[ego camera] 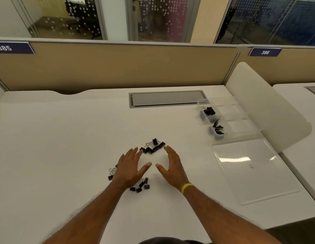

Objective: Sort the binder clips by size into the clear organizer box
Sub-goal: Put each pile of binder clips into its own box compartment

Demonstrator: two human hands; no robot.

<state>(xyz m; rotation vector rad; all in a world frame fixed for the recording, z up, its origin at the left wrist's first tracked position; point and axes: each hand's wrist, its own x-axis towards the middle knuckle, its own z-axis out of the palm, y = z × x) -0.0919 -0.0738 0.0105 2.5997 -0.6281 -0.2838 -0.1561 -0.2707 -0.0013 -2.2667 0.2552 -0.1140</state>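
Spanning most of the view, a white desk (65, 138), with a clear organizer box (229, 118) at its far right, lid (255, 169) swung open and flat toward the near side; held clips in two left-hand compartments only, one batch (208, 111) farther back, another (218, 129) nearer, the rest apparently bare. Reached forward over the middle, left hand (130, 168) and right hand (172, 166), both spread wide, palms turned inward, gripping nothing. Lay loose just past the fingertips, the largest pile of binder clips (153, 147); under the left wrist, a smaller cluster (140, 184); beside the left hand, a few more (112, 172). Looked early in the sorting, most clips unsorted
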